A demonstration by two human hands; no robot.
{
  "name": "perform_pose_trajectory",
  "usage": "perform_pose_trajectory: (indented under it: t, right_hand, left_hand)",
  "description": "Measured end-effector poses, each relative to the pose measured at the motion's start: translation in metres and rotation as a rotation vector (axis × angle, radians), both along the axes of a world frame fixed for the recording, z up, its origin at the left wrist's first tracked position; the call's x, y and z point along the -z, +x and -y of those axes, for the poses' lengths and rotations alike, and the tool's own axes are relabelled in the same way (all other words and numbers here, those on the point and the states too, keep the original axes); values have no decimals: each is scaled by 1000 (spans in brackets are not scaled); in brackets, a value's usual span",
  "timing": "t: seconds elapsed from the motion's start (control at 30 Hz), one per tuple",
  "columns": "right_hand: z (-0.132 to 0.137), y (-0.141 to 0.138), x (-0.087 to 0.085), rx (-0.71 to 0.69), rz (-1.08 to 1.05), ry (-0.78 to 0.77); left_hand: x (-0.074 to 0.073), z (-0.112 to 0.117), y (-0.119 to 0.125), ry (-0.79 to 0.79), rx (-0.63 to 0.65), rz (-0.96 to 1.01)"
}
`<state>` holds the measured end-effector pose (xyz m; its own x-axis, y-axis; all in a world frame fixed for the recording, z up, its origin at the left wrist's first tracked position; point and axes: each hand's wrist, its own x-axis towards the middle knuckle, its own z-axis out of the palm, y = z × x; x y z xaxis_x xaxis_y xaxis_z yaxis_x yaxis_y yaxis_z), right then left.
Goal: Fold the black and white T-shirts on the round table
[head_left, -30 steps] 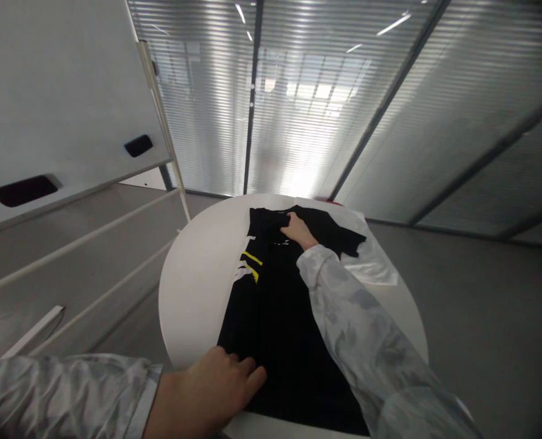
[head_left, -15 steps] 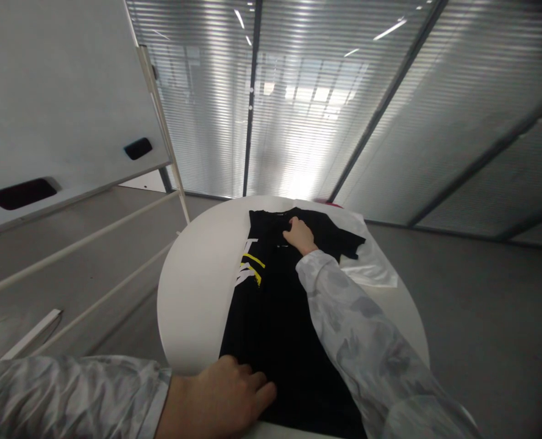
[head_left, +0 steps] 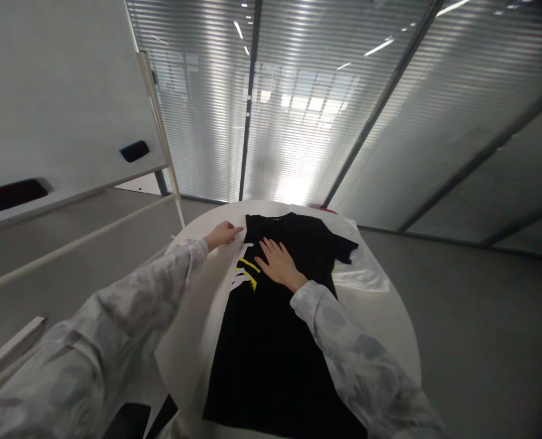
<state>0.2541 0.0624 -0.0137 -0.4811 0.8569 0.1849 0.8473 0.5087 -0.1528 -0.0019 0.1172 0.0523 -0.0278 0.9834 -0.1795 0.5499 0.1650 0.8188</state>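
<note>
A black T-shirt [head_left: 271,341] lies lengthwise on a round white table [head_left: 188,353], with a white and yellow print [head_left: 247,268] along its left edge. Its left side looks folded in, while a short sleeve sticks out at the right. My right hand [head_left: 278,263] rests flat on the shirt's upper part, fingers spread. Just left of the shirt's upper edge is my left hand [head_left: 224,234], its index finger stretched towards the cloth and the other fingers partly curled. It appears to hold nothing.
White fabric [head_left: 366,268] lies on the table beyond the sleeve. To the left stands a whiteboard [head_left: 60,91] on a frame with pale rails [head_left: 78,241]. A glass partition with blinds [head_left: 293,134] rises behind the table. Dark items [head_left: 128,421] show at the bottom left.
My left hand has left the shirt's near end and moved forward to beside its upper left edge. My right hand has gone from a pinch near the collar to lying flat, slightly nearer me.
</note>
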Motion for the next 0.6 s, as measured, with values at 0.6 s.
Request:
perform_pose_trajectory:
  t: [0.6]
  right_hand:
    - [30, -22, -15, -129, -55, -67]
  left_hand:
    - [34, -82, -3, 182, -278, -156]
